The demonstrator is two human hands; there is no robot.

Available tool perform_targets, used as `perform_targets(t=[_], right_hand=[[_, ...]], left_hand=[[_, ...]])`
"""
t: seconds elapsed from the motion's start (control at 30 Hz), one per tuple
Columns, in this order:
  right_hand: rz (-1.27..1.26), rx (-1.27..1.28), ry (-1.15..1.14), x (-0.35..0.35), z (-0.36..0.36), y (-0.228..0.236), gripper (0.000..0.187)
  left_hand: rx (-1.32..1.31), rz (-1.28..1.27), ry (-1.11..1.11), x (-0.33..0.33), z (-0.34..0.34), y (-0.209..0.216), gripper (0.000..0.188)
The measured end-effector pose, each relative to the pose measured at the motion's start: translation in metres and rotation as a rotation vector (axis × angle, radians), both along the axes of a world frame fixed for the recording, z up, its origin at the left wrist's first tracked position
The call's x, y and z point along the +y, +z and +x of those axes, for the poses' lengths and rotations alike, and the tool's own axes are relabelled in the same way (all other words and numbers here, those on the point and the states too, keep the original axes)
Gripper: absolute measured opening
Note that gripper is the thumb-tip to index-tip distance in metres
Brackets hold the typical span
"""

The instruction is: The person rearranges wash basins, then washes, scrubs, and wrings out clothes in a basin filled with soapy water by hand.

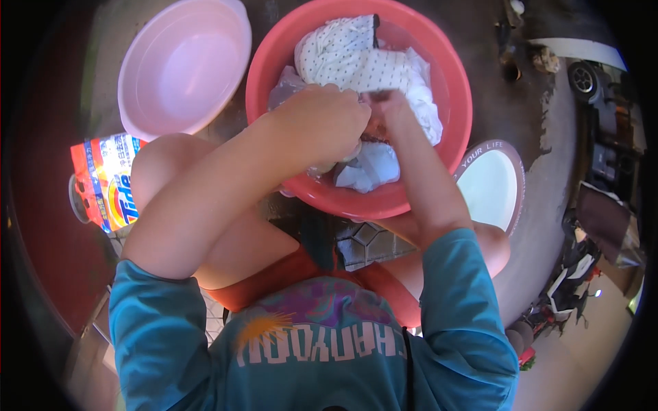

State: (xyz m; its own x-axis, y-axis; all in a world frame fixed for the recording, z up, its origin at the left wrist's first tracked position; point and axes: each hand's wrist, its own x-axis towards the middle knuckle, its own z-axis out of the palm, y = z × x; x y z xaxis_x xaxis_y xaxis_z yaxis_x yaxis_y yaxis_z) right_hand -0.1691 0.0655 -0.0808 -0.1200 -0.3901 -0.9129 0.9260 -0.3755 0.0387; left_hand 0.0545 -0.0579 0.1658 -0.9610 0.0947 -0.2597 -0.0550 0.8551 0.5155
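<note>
At twelve o'clock, between the person's bare knees, sits a round coral-red tub point(460, 109) with laundry heaped inside it. Most noticeable is a white cloth point(336, 58) sprinkled with small dark dots, bunched from the tub's eleven o'clock round toward three; its folds are soft and rounded, and a narrow dark strip edges it at the top. At the tub's six o'clock lies a pale blue cloth point(370, 168), crumpled into flatter, sharper creases, and at about ten a lavender-grey cloth point(286, 83) shows limp against the wall. The left hand point(343, 120) and the right hand point(388, 109) are close together near the middle of the heap, the left one curled with its knuckles up, the right one partly hidden and blurred; whether either is clamped on fabric, I cannot tell. Just below and between them is a rough-looking reddish-brown patch point(375, 129), too unclear to name.

The tub has a thick, smooth rim, apparently plastic. Toward half past ten stands a glossy pale pink basin point(185, 75), wide and shallow-looking, with a rolled lip. At nine o'clock is a crinkled, shiny detergent bag point(110, 178) in orange, white and blue. Near three, partly behind the right forearm, rests a white basin point(490, 188) with a dark, lettered rim.
</note>
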Motion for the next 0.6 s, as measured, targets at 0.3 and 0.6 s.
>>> perform_targets(t=[0.3, 0.6], right_hand=[[0.015, 0.936, 0.540, 0.007, 0.025, 0.083, 0.043], [1.288, 1.491, 2.115, 0.154, 0.142, -0.009, 0.052]], left_hand=[[-0.049, -0.076, 0.005, -0.007, -0.002, -0.013, 0.031], [-0.071, 0.090, 0.057, -0.003, -0.005, -0.041, 0.029]])
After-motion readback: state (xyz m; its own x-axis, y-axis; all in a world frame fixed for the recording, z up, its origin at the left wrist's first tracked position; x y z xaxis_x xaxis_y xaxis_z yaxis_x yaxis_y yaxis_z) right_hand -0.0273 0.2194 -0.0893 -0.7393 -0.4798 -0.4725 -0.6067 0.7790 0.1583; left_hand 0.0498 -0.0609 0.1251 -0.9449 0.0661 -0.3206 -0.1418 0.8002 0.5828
